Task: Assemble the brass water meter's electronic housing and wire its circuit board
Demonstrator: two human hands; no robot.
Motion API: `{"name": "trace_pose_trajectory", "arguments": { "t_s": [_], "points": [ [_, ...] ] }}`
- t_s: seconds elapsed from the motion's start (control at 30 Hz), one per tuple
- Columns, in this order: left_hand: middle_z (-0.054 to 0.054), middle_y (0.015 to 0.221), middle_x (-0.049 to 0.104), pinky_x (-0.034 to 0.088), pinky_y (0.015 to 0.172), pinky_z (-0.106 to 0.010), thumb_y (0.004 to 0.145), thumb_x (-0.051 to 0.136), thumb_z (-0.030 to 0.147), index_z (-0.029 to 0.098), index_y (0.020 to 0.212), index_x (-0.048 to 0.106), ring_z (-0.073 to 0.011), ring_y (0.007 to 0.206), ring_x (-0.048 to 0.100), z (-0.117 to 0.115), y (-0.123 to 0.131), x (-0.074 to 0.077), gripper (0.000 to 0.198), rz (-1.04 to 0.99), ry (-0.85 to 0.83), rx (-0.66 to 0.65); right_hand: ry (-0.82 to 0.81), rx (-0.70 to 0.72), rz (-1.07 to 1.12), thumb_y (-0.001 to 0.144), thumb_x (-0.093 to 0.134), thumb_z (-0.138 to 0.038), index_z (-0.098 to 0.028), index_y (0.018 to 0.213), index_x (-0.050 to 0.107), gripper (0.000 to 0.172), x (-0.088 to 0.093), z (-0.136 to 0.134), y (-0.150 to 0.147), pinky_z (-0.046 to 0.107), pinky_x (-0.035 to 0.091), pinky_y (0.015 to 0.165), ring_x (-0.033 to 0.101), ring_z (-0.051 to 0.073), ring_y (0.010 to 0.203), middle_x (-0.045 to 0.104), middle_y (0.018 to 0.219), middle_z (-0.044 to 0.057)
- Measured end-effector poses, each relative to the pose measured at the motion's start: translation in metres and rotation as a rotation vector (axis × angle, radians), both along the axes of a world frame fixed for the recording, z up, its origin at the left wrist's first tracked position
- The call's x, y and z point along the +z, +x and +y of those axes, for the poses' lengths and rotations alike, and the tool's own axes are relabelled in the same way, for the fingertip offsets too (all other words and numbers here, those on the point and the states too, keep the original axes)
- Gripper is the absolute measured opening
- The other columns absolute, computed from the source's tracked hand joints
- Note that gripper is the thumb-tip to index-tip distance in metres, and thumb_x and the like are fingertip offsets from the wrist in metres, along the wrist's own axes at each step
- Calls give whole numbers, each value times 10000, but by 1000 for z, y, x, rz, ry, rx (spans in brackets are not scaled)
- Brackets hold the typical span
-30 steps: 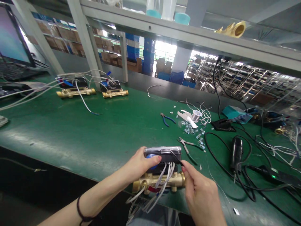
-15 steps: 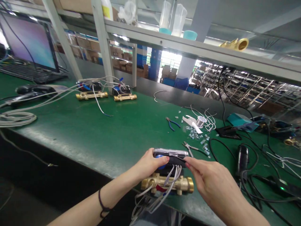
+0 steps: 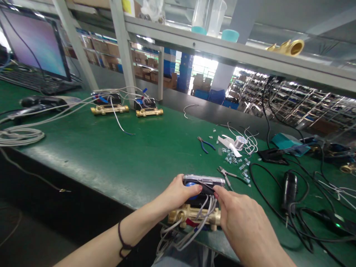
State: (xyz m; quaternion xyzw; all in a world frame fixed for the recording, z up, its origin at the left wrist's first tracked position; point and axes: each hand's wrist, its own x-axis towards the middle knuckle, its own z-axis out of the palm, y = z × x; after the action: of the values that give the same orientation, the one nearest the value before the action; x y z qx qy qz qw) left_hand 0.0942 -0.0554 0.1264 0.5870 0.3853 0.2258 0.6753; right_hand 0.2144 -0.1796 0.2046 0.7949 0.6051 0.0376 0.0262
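At the near edge of the green bench stands a brass water meter with a black, clear-topped electronics box on top. My left hand grips the left end of that box, thumb on a blue part. My right hand lies over the meter's right end, its fingertips pinched at the box's front where thin wires leave it. A bundle of grey-white wires hangs from the box over the bench edge.
Two more brass meters with wires sit at the back left. A monitor and keyboard stand far left. Pliers, cutters, small metal clips, a solder spool and black cables lie right.
My right hand has moved in from the right and down over the meter's right end, covering it. The left hand keeps its grip. The view has shifted slightly.
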Motion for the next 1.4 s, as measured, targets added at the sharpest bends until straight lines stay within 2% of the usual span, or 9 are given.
{"name": "trace_pose_trajectory", "arguments": {
  "t_s": [0.2,0.37,0.53,0.67,0.83,1.0,1.13,1.27,1.4],
  "points": [
    [-78,951,713,492,799,-347,600,756,435,139,955,654,-275,925,640,-5,-1,13,473,28,-3,0,349,110,5,939,371,-135,-200,1099,637,317,-44,-8,2,250,388,453,679,183,620,720,937,68],
    [-94,960,712,501,807,-357,604,750,410,118,999,639,-269,915,643,-4,2,9,504,15,-35,-15,498,111,25,976,310,-178,-170,1017,657,349,-54,-7,-1,246,360,442,659,162,571,721,892,75],
    [-88,960,708,497,808,-341,614,741,403,124,998,646,-244,895,642,-3,5,10,484,-34,-50,-41,449,5,71,962,407,-164,-195,979,665,261,-44,3,-3,237,357,498,668,172,647,718,869,49],
    [-60,941,713,487,805,-313,626,718,362,141,984,665,-220,883,635,-4,5,15,424,-78,-61,-89,278,-95,111,951,468,-185,-227,877,673,222,-21,19,-1,254,342,515,661,196,646,701,753,19],
    [-60,924,709,480,787,-310,618,726,381,125,983,662,-216,847,634,-4,5,17,450,-57,-62,-90,154,-164,94,954,458,-253,-224,870,689,247,6,39,2,266,372,539,673,240,684,688,724,65],
    [-85,974,696,479,847,-360,597,743,476,122,1007,627,-268,929,638,-5,4,16,554,-15,-45,-87,170,-171,155,958,400,-238,-150,914,704,319,4,70,24,313,436,627,677,271,783,693,835,156],
    [-163,1154,621,449,934,-398,581,743,550,101,1167,467,-301,1080,589,-4,2,5,788,83,-15,10,148,-155,283,918,481,-238,-98,852,716,282,0,91,51,266,430,631,661,213,764,694,830,162],
    [-164,1138,609,475,893,-398,591,736,570,128,1236,356,-275,1012,626,0,1,-6,869,140,-2,62,73,-28,484,930,469,-346,-134,735,707,374,12,75,72,205,387,520,578,127,557,651,618,43],
    [-115,1050,637,478,864,-402,564,740,602,152,1162,436,-277,966,635,1,2,-6,807,159,11,64,62,-44,560,971,332,-354,-149,875,698,430,18,25,96,197,364,472,528,105,487,655,640,12]
  ]
}}
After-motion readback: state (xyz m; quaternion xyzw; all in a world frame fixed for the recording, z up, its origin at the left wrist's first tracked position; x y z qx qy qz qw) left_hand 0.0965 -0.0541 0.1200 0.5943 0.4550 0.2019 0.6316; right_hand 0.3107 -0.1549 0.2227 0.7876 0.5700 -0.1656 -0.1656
